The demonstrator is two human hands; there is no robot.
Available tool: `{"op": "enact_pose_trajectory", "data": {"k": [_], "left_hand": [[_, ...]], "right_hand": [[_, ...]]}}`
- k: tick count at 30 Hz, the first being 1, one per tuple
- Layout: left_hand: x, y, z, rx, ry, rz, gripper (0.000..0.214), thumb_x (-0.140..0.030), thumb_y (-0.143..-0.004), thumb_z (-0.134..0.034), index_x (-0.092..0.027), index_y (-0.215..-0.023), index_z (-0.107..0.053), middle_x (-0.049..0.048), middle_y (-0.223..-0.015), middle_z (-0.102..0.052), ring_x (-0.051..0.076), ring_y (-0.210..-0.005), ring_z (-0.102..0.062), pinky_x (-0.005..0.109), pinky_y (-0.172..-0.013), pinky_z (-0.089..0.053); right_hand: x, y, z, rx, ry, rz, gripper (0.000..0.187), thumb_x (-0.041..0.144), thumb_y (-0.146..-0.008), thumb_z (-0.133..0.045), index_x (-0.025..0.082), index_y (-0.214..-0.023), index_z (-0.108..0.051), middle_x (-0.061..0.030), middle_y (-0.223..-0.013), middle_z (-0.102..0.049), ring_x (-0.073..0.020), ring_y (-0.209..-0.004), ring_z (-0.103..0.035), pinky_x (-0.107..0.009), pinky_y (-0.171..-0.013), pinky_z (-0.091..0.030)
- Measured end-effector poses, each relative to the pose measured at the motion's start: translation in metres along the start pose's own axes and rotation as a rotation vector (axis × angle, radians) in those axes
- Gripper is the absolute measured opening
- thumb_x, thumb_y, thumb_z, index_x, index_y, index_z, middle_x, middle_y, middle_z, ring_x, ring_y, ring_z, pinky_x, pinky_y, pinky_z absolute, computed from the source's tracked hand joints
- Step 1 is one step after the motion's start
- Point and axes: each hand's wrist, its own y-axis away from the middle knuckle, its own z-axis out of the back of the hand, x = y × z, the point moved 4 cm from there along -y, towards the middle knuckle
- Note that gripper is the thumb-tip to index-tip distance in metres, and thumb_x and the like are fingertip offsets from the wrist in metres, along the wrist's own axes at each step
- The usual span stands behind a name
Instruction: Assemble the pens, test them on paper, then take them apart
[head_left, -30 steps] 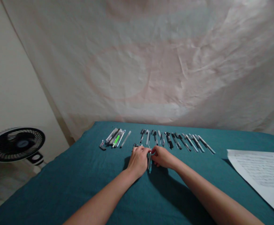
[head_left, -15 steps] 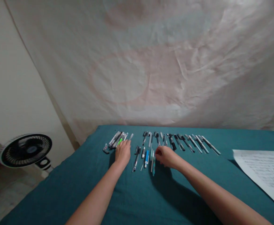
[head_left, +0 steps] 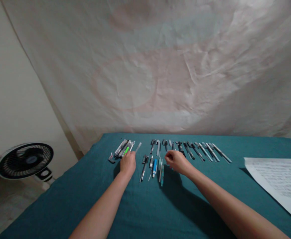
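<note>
My left hand (head_left: pixel 128 164) is closed at the near edge of a pile of pens (head_left: pixel 122 147). A bright green pen (head_left: pixel 126 151) shows just beyond its knuckles, and a clear pen (head_left: pixel 138 147) lies by its right side. The fingertips are hidden, so what they grip cannot be made out. My right hand (head_left: pixel 176 161) has its fingers curled together, right of a teal pen (head_left: pixel 162 175) and a slim white pen (head_left: pixel 160 171). Nothing shows clearly in its fingers. Between my hands lie a blue-and-white pen (head_left: pixel 154 167) and a black clear-barrelled pen (head_left: pixel 144 169).
A row of pens stretches along the back, with black ones (head_left: pixel 189 151) and pale ones (head_left: pixel 221 153) toward the right. Written paper (head_left: pixel 280 182) rests at the right on the green tablecloth (head_left: pixel 125 212). A fan (head_left: pixel 27 161) stands left of the table.
The whole view has shifted slightly. My left hand's fingers look more drawn in beside the green pen. My right hand sits a touch higher and its fingers remain curled.
</note>
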Motion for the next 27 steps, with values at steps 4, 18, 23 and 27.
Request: {"op": "enact_pose_trajectory", "data": {"k": [4,18,23,27], "left_hand": [[0.004,-0.002,-0.001,-0.016,-0.083,0.088,0.025,-0.013,-0.08,-0.033,-0.013,-0.095,-0.053,0.0133,-0.09,-0.056,0.021,-0.087,-0.053,0.033,-0.076,-0.038],[-0.081,0.018,0.014,-0.01,0.619,-0.199,0.024,-0.019,-0.08,-0.04,-0.018,-0.095,-0.058,0.0043,-0.089,-0.057,0.013,-0.083,-0.053,0.027,-0.076,-0.041],[-0.102,0.033,0.012,0.206,0.877,-0.121,0.021,-0.02,-0.075,-0.048,-0.016,-0.094,-0.057,0.005,-0.088,-0.058,0.014,-0.082,-0.054,0.028,-0.076,-0.042],[-0.115,0.041,0.008,0.465,1.219,0.081,0.024,-0.028,-0.075,-0.051,-0.013,-0.093,-0.052,0.0042,-0.083,-0.055,0.011,-0.068,-0.055,0.025,-0.065,-0.043]], "right_hand": [[-0.008,-0.005,0.001,-0.073,-0.068,-0.005,0.018,0.025,-0.073,-0.043,0.014,-0.072,-0.057,-0.0036,-0.063,-0.061,-0.0101,-0.052,-0.054,-0.018,-0.048,-0.036],[-0.016,-0.01,0.013,-0.182,-0.948,-0.121,0.045,0.052,-0.068,-0.051,0.012,-0.089,-0.057,-0.0085,-0.088,-0.059,-0.0061,-0.05,-0.048,-0.017,-0.04,-0.039],[-0.009,-0.01,0.02,-0.177,-1.009,-0.101,0.048,0.053,-0.067,-0.051,0.011,-0.09,-0.06,-0.007,-0.082,-0.058,-0.0062,-0.05,-0.044,-0.017,-0.042,-0.035],[0.003,-0.004,0.015,-0.031,-1.065,-0.11,0.047,0.053,-0.067,-0.053,0.011,-0.087,-0.061,-0.0052,-0.076,-0.057,-0.0049,-0.049,-0.041,-0.017,-0.042,-0.03]]}}
